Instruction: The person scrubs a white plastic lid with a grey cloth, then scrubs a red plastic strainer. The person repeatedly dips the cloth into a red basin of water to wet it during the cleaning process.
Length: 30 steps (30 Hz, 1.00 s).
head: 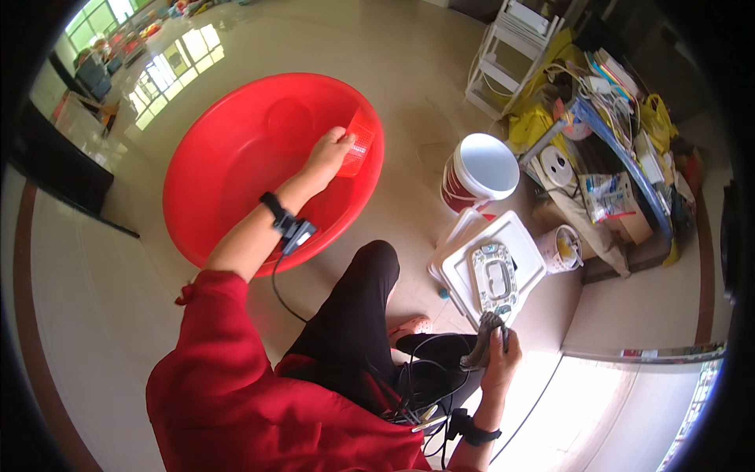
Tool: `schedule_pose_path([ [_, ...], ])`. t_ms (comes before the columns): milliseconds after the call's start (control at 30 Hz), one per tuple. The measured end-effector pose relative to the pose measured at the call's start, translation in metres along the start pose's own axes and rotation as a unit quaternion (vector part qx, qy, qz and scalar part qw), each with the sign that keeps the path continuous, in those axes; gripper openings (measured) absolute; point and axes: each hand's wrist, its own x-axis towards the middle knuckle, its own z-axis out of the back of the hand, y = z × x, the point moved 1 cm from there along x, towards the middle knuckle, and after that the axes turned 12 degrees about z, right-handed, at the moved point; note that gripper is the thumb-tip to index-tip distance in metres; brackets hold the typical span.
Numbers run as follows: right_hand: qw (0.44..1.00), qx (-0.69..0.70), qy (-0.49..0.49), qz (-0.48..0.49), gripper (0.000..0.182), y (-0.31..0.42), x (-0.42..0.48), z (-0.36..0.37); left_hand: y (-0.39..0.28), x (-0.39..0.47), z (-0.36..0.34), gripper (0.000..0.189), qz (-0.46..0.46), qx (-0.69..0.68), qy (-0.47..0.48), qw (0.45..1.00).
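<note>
My left hand (327,154) reaches over a large round red plastic tub (236,153). Its thumb and fingers grip a small red plastic mesh basket (363,133), tilted against the tub's right inner wall. Down at the lower right, my right hand (501,363) pinches a crumpled grey cloth (479,348) beside my knee. Just beyond that cloth, a patterned pack of wipes (497,276) with a plastic flap lies on a white plastic lid (525,242).
A white bucket (486,165) stands behind the lid, with a smaller tub (560,251) to its right. A white step ladder (513,59) and a cluttered rack (625,159) line the right. Black cables (436,360) trail over my lap.
</note>
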Motion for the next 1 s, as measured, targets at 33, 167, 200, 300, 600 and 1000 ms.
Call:
schedule_pose_path([
  [33, 0.996, 0.092, -0.008, -0.010, 0.025, 0.013, 0.000, -0.001, -0.032, -0.031, -0.008, 0.026, -0.004, -0.056, 0.038, 0.998],
  [167, 0.995, 0.086, 0.037, 0.014, 0.025, 0.048, 0.002, -0.005, -0.094, -0.121, -0.030, 0.028, -0.005, -0.015, 0.154, 0.988],
  [200, 0.995, 0.026, 0.046, 0.088, 0.023, 0.049, 0.004, -0.008, -0.106, -0.144, -0.034, 0.027, -0.006, 0.036, 0.186, 0.982],
  [300, 0.951, -0.108, 0.025, 0.290, 0.031, 0.090, -0.002, -0.027, -0.097, -0.188, -0.064, 0.026, 0.006, 0.036, 0.289, 0.957],
  [600, 0.816, -0.323, 0.061, 0.476, 0.036, 0.125, -0.013, -0.051, -0.057, -0.249, -0.123, 0.021, 0.004, 0.058, 0.444, 0.894],
  [1000, 0.992, 0.090, -0.011, 0.083, 0.023, 0.086, -0.011, -0.013, -0.013, -0.227, -0.086, 0.024, 0.150, -0.350, 0.424, 0.822],
])
